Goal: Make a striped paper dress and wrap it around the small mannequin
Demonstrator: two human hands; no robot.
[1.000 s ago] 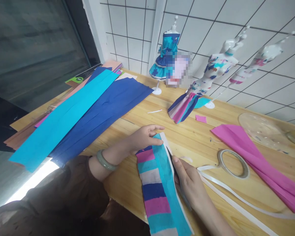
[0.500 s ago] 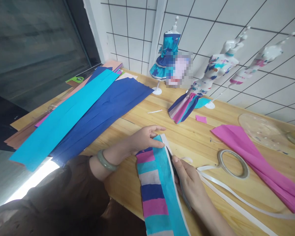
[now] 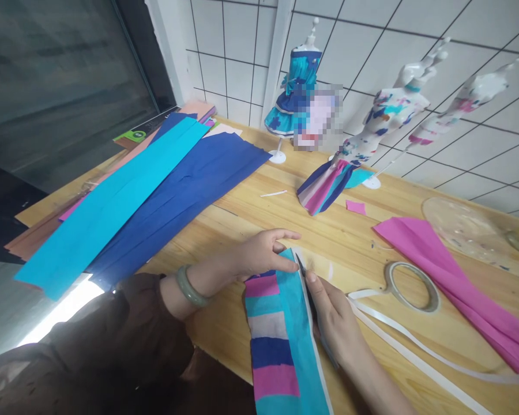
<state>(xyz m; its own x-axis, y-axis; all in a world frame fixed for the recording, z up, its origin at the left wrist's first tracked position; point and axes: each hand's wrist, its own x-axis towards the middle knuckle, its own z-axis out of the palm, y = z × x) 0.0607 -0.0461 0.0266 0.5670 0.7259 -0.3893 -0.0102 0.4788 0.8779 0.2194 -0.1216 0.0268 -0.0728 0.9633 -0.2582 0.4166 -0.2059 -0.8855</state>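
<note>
A striped paper strip [image 3: 273, 353] in pink, navy, white and teal, with a turquoise band and a white border along its right edge, lies over the table's front. Near its top end, my left hand [image 3: 268, 252] pinches the turquoise corner between thumb and fingers; a green bangle [image 3: 191, 286] circles that wrist. Dark scissors [image 3: 310, 291] are in my right hand [image 3: 335, 317], which is closed around them at the strip's right edge. Their blades point up along the white border, and part of them is hidden by my fingers.
Turquoise [image 3: 112, 202] and navy crepe sheets [image 3: 199, 184] lie left. At the back stand a mannequin in a blue dress [image 3: 303, 69], one with a striped skirt [image 3: 326, 187] and another behind. A tape roll [image 3: 413, 287], white ribbons [image 3: 424, 363] and pink paper [image 3: 436, 265] lie right.
Both hands and the strip have shifted slightly down and right. The scissors have come closer to the strip's top end, and a white sliver at the border now hangs away from the edge.
</note>
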